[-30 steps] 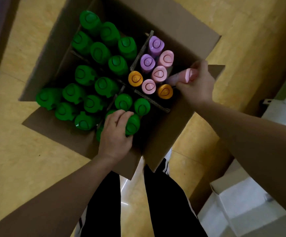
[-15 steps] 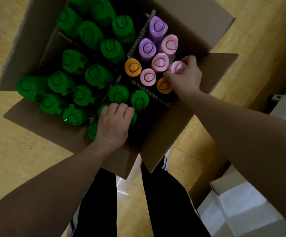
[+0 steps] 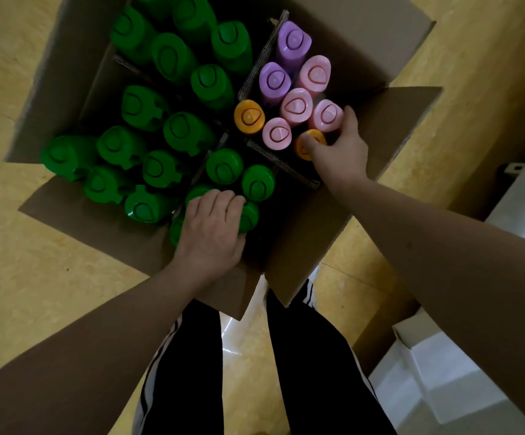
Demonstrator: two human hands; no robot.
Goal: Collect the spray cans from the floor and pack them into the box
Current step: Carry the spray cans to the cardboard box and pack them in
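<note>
Box: an open brown cardboard box stands on the yellow floor, flaps folded outward, with corrugated dividers splitting the inside into compartments.
Green cans: most of the box holds upright spray cans with glossy green caps, each cap oval with a recessed button on top; they fill the left and far compartments, packed cap against cap.
Pastel cans: the right far compartment holds two purple caps, four pink caps and two orange caps, all upright, with the same oval button shape.
Left hand: the left hand lies palm down over green caps in the near compartment, fingers curled over them; a firm grasp cannot be told.
Right hand: the right hand reaches in from the right, fingertips resting on the nearer orange cap and thumb against the nearest pink cap; whether it clasps either cannot be told.
Person: black trousers with white side stripes show below the box.
</note>
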